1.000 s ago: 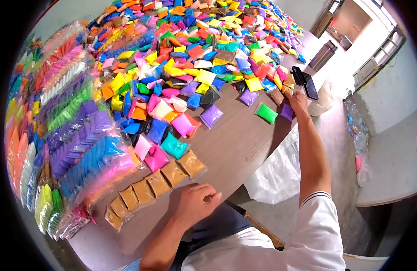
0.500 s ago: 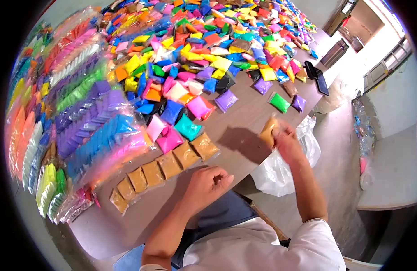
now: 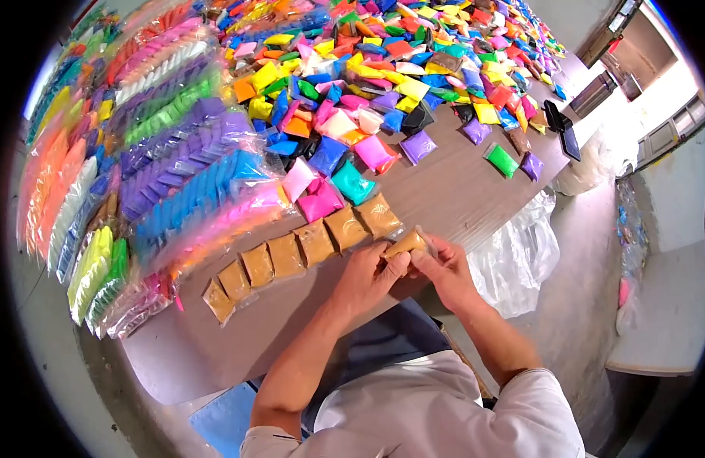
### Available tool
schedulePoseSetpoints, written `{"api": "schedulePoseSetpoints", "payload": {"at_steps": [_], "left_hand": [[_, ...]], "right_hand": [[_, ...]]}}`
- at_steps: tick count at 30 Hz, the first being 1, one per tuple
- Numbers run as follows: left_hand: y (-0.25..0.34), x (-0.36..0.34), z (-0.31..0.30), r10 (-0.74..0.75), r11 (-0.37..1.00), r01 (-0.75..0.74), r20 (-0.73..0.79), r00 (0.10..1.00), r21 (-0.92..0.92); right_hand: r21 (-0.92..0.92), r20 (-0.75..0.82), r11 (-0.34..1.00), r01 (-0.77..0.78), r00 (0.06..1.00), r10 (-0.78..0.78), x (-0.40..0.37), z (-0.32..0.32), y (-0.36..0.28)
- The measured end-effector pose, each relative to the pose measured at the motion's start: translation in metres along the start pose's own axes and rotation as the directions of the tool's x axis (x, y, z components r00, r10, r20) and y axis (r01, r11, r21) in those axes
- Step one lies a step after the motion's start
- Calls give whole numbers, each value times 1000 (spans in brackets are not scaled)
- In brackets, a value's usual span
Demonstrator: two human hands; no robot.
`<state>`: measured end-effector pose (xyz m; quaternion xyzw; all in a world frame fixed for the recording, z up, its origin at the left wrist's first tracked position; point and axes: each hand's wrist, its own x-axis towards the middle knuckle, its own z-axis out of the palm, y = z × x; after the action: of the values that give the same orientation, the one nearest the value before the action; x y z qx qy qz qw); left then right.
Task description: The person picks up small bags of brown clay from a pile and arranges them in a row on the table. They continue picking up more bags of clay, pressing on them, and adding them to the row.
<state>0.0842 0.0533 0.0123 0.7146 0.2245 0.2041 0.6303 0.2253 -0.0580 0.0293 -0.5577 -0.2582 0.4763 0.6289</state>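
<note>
A brown tabletop point(image 3: 444, 191) fills most of your view, running away from you to the upper right. Along its left side lie long bundles point(image 3: 162, 153) of packets sorted by colour and wrapped in clear film. Beyond them a loose heap point(image 3: 383, 69) of mixed-colour packets covers the far part of the tabletop. A clear plastic bag point(image 3: 520, 259) hangs off the near right edge. In front of you a row point(image 3: 291, 256) of tan packets lies edge to edge, slanting up to the right. Your left hand point(image 3: 368, 278) and right hand point(image 3: 446, 271) meet just past the row's right end, above the tabletop's near edge. Between them you hold one tan packet point(image 3: 406, 244), tilted, just beside the last packet of the row. The fingers of each hand are pressed together, pinching an end of it. A dark phone point(image 3: 570, 141) lies at the far right edge.
</note>
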Motion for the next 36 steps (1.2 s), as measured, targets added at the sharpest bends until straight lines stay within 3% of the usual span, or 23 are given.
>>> {"api": "schedulePoseSetpoints", "payload": {"at_steps": [3, 7, 9, 13, 16, 20, 28, 31, 36], "left_hand": [[3, 1, 0, -28, 998, 26, 29, 999, 63], [0, 2, 1, 33, 987, -38, 35, 999, 154], [-2, 1, 1, -22, 997, 18, 54, 998, 77], [1, -1, 0, -28, 996, 28, -2, 1000, -85], [1, -1, -1, -67, 988, 64, -12, 998, -141], [-2, 1, 0, -81, 986, 79, -10, 997, -150], [-7, 1, -2, -117, 987, 121, 42, 992, -108], [-5, 1, -1, -107, 983, 107, 9, 994, -147], [-8, 1, 2, -75, 995, 75, 5, 997, -58]], "right_hand": [[-89, -19, 996, -19, 1000, 17, -2, -13, 1], [-28, -5, 1000, 1, 1000, -1, -6, -15, 6], [79, -18, 997, -5, 1000, 6, -8, -12, 10], [101, -37, 995, 15, 999, -11, -10, 0, 11], [244, 91, 965, -96, 993, 76, -6, -17, 12], [335, -20, 934, -126, 990, 141, -9, -33, 11], [100, -35, 995, 3, 999, 0, -11, -26, 15], [-43, -29, 999, -18, 999, 16, -12, -21, 9], [-109, -43, 994, -28, 999, 24, -12, -19, 5]]}}
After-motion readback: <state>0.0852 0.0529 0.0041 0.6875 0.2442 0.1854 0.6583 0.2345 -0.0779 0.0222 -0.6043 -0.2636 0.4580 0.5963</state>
